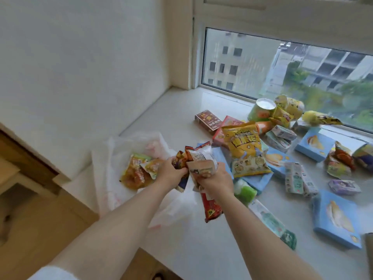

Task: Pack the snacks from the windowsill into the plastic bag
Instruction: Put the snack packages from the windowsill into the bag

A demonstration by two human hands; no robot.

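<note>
On the pale windowsill point(181, 118) beneath a window, we see our two bare arms reaching forward from the bottom of the view. Our left hand point(170, 171) is closed around a small crumpled orange and purple snack packet point(180, 158), and just beside it our right hand point(217, 181) is closed around a bunch of packets point(201, 158), with a long red packet point(212, 207) hanging down below the fist. Both hands are raised at the right edge of the translucent white plastic bag point(121, 154), which lies open and rumpled on the left part of the sill. Inside the bag we can make out two orange and yellow snack packets point(137, 172). To the right of the hands the other snacks are spread across the sill: a large yellow popcorn bag point(246, 148) lying over blue packs, a dark red box point(207, 120) farther back, a green cup point(260, 111) near the glass, several light blue boxes point(337, 217), small white cartons point(294, 178), and a green packet point(245, 191) just right of our right wrist. Fine print on the wrappers is too blurred for us to read.
</note>
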